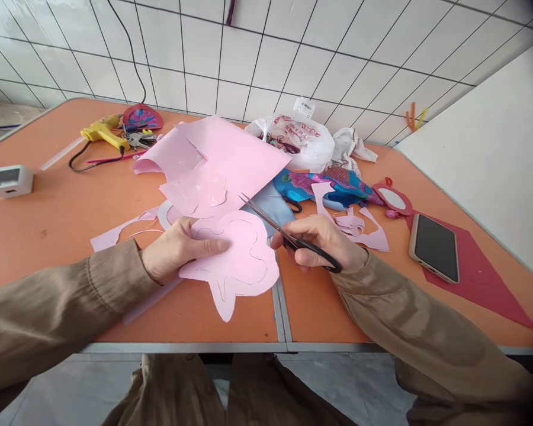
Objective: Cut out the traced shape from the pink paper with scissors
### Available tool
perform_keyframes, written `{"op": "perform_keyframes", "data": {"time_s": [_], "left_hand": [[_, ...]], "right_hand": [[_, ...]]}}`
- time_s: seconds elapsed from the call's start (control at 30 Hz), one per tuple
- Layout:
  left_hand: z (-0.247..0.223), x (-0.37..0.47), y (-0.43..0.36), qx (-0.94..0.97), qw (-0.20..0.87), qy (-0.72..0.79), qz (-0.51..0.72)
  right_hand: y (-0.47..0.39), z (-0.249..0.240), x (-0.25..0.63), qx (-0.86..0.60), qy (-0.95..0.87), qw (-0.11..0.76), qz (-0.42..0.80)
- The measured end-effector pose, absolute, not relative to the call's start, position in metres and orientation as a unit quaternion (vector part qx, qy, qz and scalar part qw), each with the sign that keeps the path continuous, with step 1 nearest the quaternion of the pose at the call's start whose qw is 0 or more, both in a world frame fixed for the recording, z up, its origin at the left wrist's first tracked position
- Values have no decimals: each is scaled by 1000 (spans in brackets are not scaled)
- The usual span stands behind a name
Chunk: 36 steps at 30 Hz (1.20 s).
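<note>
My left hand point(182, 247) pinches the left side of a pink cut-out piece point(244, 260), thumb on top. Thin curved lines are drawn on the piece, which has wavy edges and a pointed tip at the bottom. In my right hand point(322, 242) are black-handled scissors point(273, 223), their blades pointing up and left, just above the upper right edge of the piece. Behind them lies a large pink sheet point(244, 154), with smaller pink cut shapes point(204, 189) on it.
Pink scraps point(373, 234), a phone point(435, 247) on a red sheet point(493, 272) and a red oval piece point(393, 199) are at right. Patterned blue fabric point(328, 183) and a plastic bag point(299, 142) lie behind. A yellow glue gun point(106, 135) and white box point(11, 180) stand left.
</note>
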<state>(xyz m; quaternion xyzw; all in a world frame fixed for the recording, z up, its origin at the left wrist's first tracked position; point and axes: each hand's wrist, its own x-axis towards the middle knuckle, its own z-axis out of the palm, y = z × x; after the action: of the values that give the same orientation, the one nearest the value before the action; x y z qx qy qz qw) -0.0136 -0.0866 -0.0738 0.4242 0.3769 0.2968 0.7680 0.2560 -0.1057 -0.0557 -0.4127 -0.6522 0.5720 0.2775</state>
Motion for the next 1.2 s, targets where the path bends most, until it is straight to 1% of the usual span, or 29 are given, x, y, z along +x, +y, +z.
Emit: {"op": "perform_keyframes", "data": {"time_s": [0.2, 0.37, 0.5, 0.63, 0.77, 0.9, 1.07, 1.2], "left_hand": [[-71, -13, -87, 425, 789, 365, 254], [-73, -13, -87, 438, 774, 384, 248], [-76, -13, -87, 453, 756, 397, 256], [-75, -12, -87, 445, 762, 390, 264], [-75, -10, -86, 443, 772, 372, 264], [-75, -11, -84, 481, 759, 376, 225], [-78, -10, -80, 551, 708, 404, 179], [-78, -10, -80, 532, 733, 378, 194]], "right_hand": [[-105, -57, 257, -404, -647, 258, 593], [-106, -60, 255, -411, -634, 259, 601], [-105, -70, 251, -405, -618, 294, 606], [-104, -78, 246, -380, -621, 308, 612], [-101, -78, 243, -405, -619, 348, 576], [-102, -72, 230, -432, -606, 399, 535], [-109, -66, 206, -472, -572, 399, 539], [-109, -68, 201, -505, -547, 419, 520]]}}
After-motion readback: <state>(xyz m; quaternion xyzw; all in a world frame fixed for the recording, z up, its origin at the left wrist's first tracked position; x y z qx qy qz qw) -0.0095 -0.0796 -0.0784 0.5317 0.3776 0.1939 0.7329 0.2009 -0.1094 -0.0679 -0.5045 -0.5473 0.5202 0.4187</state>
